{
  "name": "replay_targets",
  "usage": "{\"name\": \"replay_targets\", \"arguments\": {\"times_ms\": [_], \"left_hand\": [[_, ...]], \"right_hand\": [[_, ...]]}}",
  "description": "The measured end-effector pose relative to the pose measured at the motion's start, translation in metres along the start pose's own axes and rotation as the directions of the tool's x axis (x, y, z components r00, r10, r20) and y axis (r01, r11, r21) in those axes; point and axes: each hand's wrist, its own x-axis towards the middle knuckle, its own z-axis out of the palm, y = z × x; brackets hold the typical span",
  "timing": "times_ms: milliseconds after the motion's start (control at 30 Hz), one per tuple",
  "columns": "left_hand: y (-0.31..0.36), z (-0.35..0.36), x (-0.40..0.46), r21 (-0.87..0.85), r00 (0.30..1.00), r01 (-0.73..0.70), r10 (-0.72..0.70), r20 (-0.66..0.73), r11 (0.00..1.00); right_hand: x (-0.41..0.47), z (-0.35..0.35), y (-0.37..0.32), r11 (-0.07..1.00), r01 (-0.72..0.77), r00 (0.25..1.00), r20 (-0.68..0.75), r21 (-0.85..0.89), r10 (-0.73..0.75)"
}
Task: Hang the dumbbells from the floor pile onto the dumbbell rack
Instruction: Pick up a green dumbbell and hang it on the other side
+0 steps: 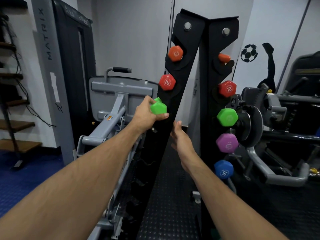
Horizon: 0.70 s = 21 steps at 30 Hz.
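- Dumbbells first: the green hex-headed neoprene dumbbell (158, 107) is in the left hand (147, 113), fingers curled round its handle and near head, held against the left upright of the tall black steel dumbbell rack (174, 104), at the third slot down.
- Can't tell if it is seated in the cradle yet; the hand covers the slot. My read: mid-placement, not released.
- Right hand (181, 141) holds nothing, fingers straight and relaxed, fingertips just beside the inner edge of the left upright, below the green head.
- Already hung on the left upright: orange hex dumbbell (175, 53) on top, red hex dumbbell marked 2 (167, 82) under it.
- Right upright, top to bottom: second orange dumbbell (224, 57), second red dumbbell marked 2 (227, 88), second green dumbbell (227, 117), purple hex dumbbell (227, 142), blue hex dumbbell marked 5 (223, 169).
- Left upright below the green one shows no dumbbells that I can make out; it's dark down there.
- Judgement: well past halfway. Likely left: seat this green one, then the purple and blue partners on the left side.
- Floor pile is not in view, so the remaining count is unconfirmed. Black studded rubber floor mat (171, 213) runs between the uprights.
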Motion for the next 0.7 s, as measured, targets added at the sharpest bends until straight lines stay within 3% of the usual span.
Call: {"name": "replay_targets", "arguments": {"times_ms": [233, 400, 700], "left_hand": [[-0.003, 0.002, -0.008, 0.003, 0.998, -0.03, 0.03, 0.058, 1.0], [-0.014, 0.005, -0.032, -0.158, 0.999, -0.011, 0.018, 0.043, 0.987], [-0.067, 0.003, -0.118, -0.172, 0.989, 0.146, -0.139, 0.055, 0.974]], "right_hand": [[-0.01, 0.0, -0.003, 0.998, 0.02, 0.999, 0.043, -0.055, -0.018], [-0.016, -0.004, 0.003, 0.991, 0.079, 0.996, 0.039, -0.113, -0.075], [-0.054, -0.021, 0.058, 0.985, 0.046, 0.999, 0.019, -0.168, -0.043]]}}
